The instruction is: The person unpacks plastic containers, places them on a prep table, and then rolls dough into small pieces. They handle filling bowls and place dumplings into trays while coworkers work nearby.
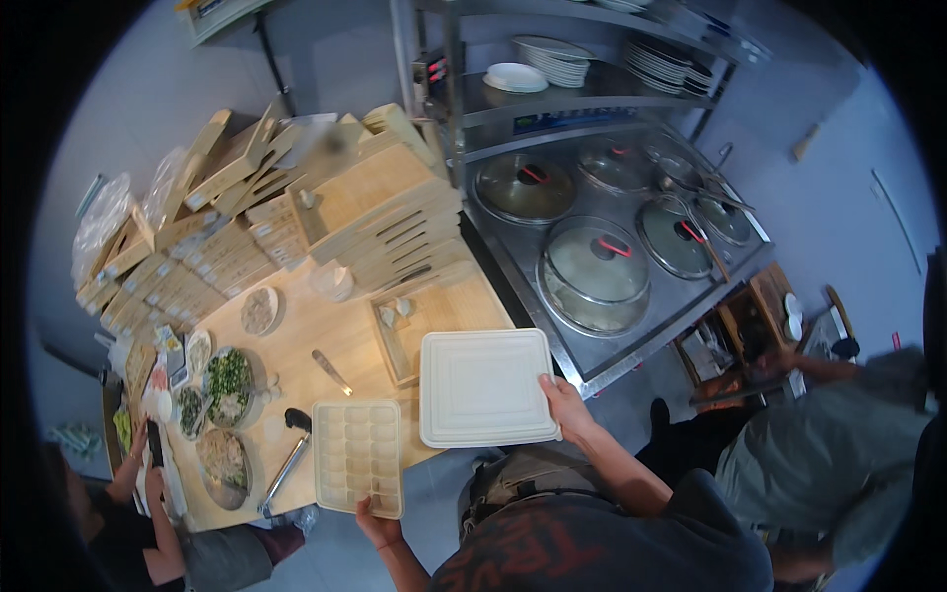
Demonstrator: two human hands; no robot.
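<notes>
My left hand [379, 524] grips the near edge of a pale compartment tray [356, 451], thumb over the rim. No food shows in the tray's small square cells, and its far part overlaps the wooden worktable [296, 348]. With my right hand [566, 407] I hold a white rectangular container lid [488, 385] by its right side, flat face up. Whether a box sits beneath the lid cannot be told. Beyond the lid lies a wooden tray [451, 303] with a couple of small white dumplings [399, 307] in it, partly covered by the lid.
Wooden trays [370, 192] are stacked behind. Filling bowls [229, 377], a metal spatula [331, 371] and a black-ended metal tool [285, 470] lie left. Lidded pots [595, 266] stand on the stove [592, 362]. One person [126, 503] holds a knife at left; another person [814, 444] stands right.
</notes>
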